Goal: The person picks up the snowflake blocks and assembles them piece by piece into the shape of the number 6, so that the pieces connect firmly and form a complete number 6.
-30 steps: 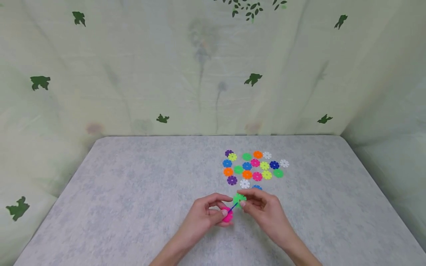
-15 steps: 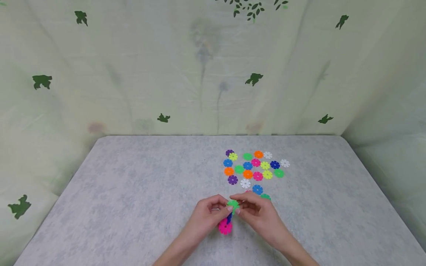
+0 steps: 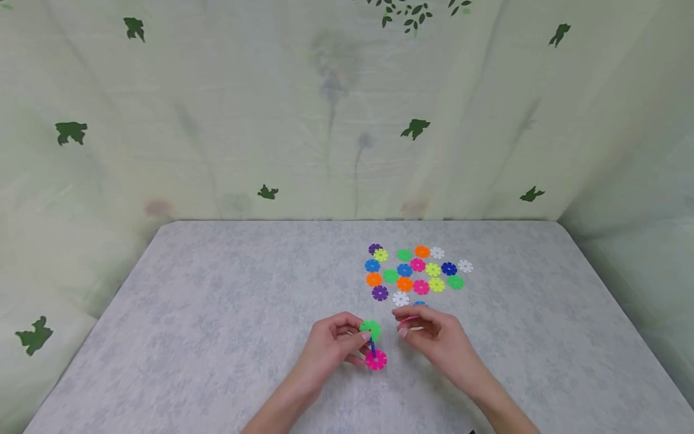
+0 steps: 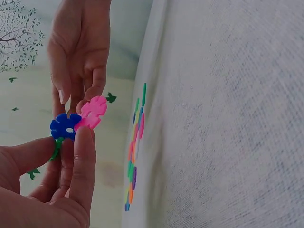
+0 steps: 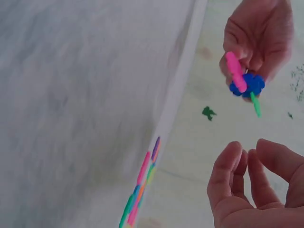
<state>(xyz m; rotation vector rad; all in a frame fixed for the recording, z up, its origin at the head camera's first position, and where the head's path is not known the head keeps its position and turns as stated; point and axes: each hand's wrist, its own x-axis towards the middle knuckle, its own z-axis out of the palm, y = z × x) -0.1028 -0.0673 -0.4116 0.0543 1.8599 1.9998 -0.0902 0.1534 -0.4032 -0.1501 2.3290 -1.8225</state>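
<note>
My left hand (image 3: pixel 332 343) pinches three notched plastic snowflake discs joined in a chain, held over the table. The green disc (image 3: pixel 371 329) sits at the top by the thumb, the dark blue disc (image 4: pixel 61 124) is edge-on in the middle, and the pink disc (image 3: pixel 376 360) hangs at the lower end. In the right wrist view, the blue and pink discs stand crosswise in each other's slots. To the right of the chain, my right hand (image 3: pixel 440 339) hovers with thumb and fingers loosely bent, nothing between them. It partly hides a blue and a pink disc on the table.
Several loose discs lie flat beyond the hands, among them a white disc (image 3: pixel 400 299), a purple disc (image 3: pixel 380 293) and an orange disc (image 3: pixel 374 279). They rest on a grey cloth-covered table (image 3: pixel 228 289). A pale printed curtain (image 3: pixel 217 120) hangs behind it.
The green disc, apart from the left hand's pink-and-blue pair a second ago, was brought onto the blue one. My right hand has let go and moved right; the left keeps the chain.
</note>
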